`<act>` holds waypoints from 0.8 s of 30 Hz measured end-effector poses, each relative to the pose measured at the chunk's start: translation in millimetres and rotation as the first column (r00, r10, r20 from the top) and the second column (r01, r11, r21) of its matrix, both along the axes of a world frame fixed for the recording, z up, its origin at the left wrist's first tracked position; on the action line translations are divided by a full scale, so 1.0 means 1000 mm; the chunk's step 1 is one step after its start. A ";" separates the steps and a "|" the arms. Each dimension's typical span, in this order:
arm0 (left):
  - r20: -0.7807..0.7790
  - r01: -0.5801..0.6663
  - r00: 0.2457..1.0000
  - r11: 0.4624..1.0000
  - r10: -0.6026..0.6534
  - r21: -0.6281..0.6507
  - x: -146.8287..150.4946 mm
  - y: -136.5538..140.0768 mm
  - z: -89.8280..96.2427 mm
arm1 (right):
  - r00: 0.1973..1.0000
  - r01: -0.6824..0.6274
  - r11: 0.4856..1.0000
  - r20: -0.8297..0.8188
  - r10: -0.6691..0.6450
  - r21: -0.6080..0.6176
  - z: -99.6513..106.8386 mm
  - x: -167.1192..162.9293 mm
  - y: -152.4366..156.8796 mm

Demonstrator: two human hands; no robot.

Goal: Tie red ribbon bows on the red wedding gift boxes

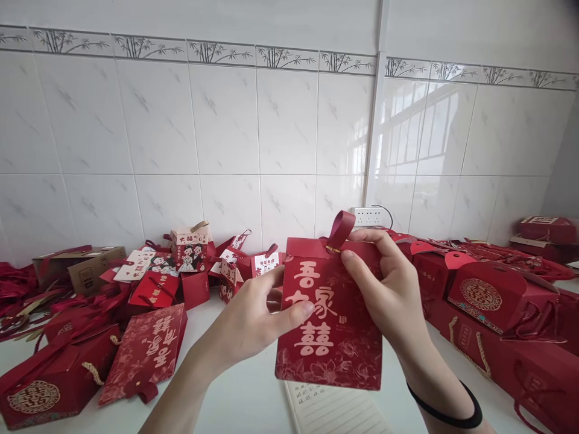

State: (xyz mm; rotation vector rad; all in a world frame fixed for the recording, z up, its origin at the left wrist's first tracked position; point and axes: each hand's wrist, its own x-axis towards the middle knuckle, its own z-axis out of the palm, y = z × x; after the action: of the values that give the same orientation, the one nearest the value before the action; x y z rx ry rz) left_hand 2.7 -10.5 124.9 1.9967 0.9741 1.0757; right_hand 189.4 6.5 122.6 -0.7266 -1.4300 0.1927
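A flat-faced dark red gift box (357, 355) with pale Chinese characters and flower line art is held upright before me. A red ribbon loop (342, 228) rises from its top, fixed by a small gold clasp. My left hand (266, 310) grips its left edge, thumb on the front and fingers behind. At the upper right, my right hand (384, 271) holds the box with the thumb near the clasp and fingers behind the top edge. The back of the box is hidden. Below it lies an open notebook (339, 413) with handwriting, partly covered.
A similar red box (145, 352) lies at left beside a red gift box with rope handles (58, 374). Small printed boxes (192, 253) crowd the back. Larger red boxes (488, 301) fill the right side. A power strip (367, 216) stands by the tiled wall.
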 end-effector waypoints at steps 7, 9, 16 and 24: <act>-0.038 -0.021 0.999 0.999 0.022 0.028 0.000 -0.001 -0.001 | 0.995 -0.092 0.993 -0.042 0.090 -0.070 0.001 0.003 -0.002; -0.059 -0.018 0.998 0.999 0.020 0.030 0.001 -0.002 -0.001 | 0.992 -0.121 0.989 -0.040 0.118 -0.083 0.001 0.004 -0.001; -0.102 -0.022 0.994 0.998 0.028 0.062 0.003 -0.002 -0.001 | 0.987 -0.150 0.986 -0.068 0.145 -0.076 0.002 0.005 0.000; -0.109 -0.020 0.994 0.999 0.023 0.029 0.001 -0.002 -0.003 | 0.992 -0.120 0.990 -0.059 0.115 -0.075 0.002 0.004 -0.002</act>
State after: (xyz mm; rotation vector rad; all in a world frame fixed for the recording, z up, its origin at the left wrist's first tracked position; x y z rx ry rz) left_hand 4.0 -12.8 122.4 2.0908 1.0450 1.0058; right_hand 193.6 4.2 124.6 -0.6960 -1.4199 0.3596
